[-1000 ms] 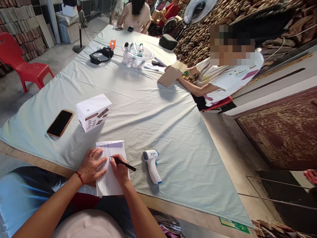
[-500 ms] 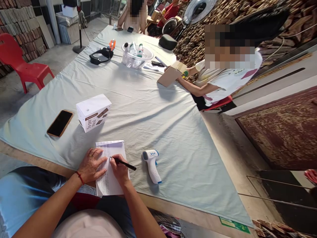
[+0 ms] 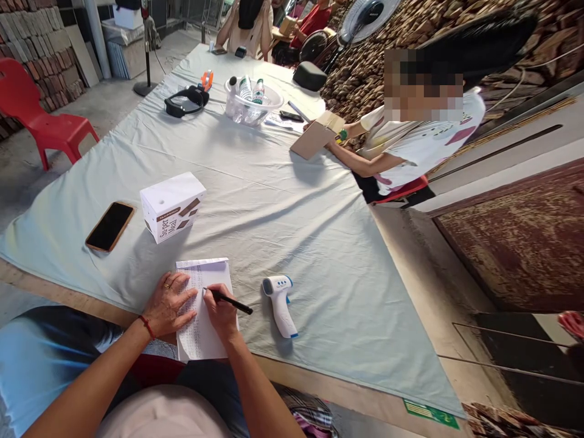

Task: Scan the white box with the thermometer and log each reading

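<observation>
A notepad with rows of small handwriting down its left part lies at the table's near edge. My left hand rests with fingers spread on the page's left side. In my right hand is a black pen, its tip on the paper close to the written column. Just right of the pad lies a white and blue infrared thermometer. Beyond the pad stands a white box printed "Super Meal", with a phone in a brown case to its left.
A pale cloth covers the table. Farther back are a black headset, an orange tape roll and a clear basin with bottles. At the right edge, a seated person holds a cardboard box. A red chair stands left.
The pen and right hand have shifted very slightly to the right on the page. My left hand stays in place. The person at right has moved their head a little.
</observation>
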The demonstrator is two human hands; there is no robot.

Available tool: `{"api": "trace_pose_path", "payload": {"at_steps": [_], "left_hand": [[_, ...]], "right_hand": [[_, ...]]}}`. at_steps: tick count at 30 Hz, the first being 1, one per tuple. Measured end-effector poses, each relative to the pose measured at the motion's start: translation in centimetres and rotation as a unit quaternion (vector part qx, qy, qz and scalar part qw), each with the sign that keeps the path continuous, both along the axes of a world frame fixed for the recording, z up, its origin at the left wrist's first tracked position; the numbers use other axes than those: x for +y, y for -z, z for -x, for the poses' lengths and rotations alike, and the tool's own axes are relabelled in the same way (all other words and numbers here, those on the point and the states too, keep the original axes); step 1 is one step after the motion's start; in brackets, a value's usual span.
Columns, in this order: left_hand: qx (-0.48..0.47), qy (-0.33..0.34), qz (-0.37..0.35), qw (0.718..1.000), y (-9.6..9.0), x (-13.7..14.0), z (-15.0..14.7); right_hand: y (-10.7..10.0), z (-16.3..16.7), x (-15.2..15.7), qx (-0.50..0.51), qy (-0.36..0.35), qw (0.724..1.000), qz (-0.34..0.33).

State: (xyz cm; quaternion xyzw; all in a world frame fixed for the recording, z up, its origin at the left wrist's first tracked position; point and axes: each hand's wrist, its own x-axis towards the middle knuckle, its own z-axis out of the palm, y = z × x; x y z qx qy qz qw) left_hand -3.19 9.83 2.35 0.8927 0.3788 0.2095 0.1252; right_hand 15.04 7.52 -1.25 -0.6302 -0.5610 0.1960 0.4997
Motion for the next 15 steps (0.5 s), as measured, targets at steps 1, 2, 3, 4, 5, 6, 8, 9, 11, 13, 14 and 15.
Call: {"api": "trace_pose_path", "payload": {"at_steps": [1, 2, 3, 4, 5, 6, 8, 9, 11, 13, 14, 15], "left_hand": [[0.0, 0.0, 0.0, 1.0, 0.0, 0.0, 0.0], [-0.001, 0.0, -0.001, 1.0, -0.1, 0.0, 0.0], [-0.001, 0.0, -0.001, 1.0, -0.1, 0.0, 0.0], [0.0, 0.0, 0.0, 1.0, -0.1, 0.0, 0.0], [0.001, 0.0, 0.0, 1.0, -0.1, 0.1, 0.0], [0.002, 0.0, 0.0, 1.0, 0.0, 0.1, 0.1], [0.005, 0.001, 0.0, 1.0, 0.1, 0.1, 0.1], [0.005, 0.0, 0.0, 1.0, 0.1, 0.1, 0.1], [0.002, 0.0, 0.002, 1.0, 0.2, 0.0, 0.1], [-0.003, 0.001, 0.007, 1.0, 0.1, 0.0, 0.1], [-0.007, 0.001, 0.012, 1.0, 0.1, 0.0, 0.1], [-0.015, 0.001, 0.02, 1.0, 0.0, 0.0, 0.0]], "right_hand": [[0.0, 0.0, 0.0, 0.0, -0.002, 1.0, 0.004], [0.1, -0.1, 0.0, 0.0, -0.004, 1.0, 0.006], [0.1, -0.1, 0.0, 0.0, -0.005, 1.0, 0.008], [0.1, -0.1, 0.0, 0.0, -0.005, 1.0, 0.007], [0.1, -0.1, 0.1, 0.0, -0.004, 1.0, 0.006], [0.1, -0.1, 0.0, 0.001, -0.002, 1.0, 0.004], [-0.2, 0.1, 0.0, 0.006, 0.0, 1.0, -0.002], [-0.5, 0.1, -0.1, 0.012, 0.001, 1.0, -0.007], [-1.3, 0.1, -0.2, 0.023, 0.002, 1.0, -0.021], [-2.2, -0.3, -0.2, 0.02, 0.0, 0.999, -0.042], [-2.6, -0.7, 0.0, 0.006, -0.004, 0.999, -0.051], [-2.8, -1.2, 0.1, -0.014, -0.01, 0.998, -0.058]]}}
